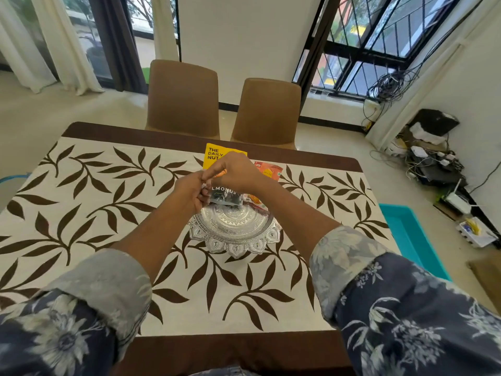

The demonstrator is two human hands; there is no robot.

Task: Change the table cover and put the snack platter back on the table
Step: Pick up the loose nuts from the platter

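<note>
Hands meet above the far rim of the platter, 2 of them, both reaching in from rolled floral sleeves. 1 silver platter (235,232) with a scalloped, embossed rim sits near the middle of the table cover (81,202), a cream cloth printed with brown leaf sprays that leaves the dark table (222,351) bare along the near and far edges. The left hand (189,193) is clenched on the left edge of 1 dark packet (225,196) lettered in white, which lies over the platter's far rim. The right hand (235,170) is curled above that packet's top edge, its fingertips pinched together beside the left hand's; whether they grip the packet itself cannot be told. 3 snack packets show in all: the dark one, 1 yellow packet (214,155) towards the table's far edge, partly behind the right hand, and 1 orange packet (268,171) just right of it, reaching onto the platter's far right rim. 2 brown chairs (183,100) stand side by side beyond the far edge.
</note>
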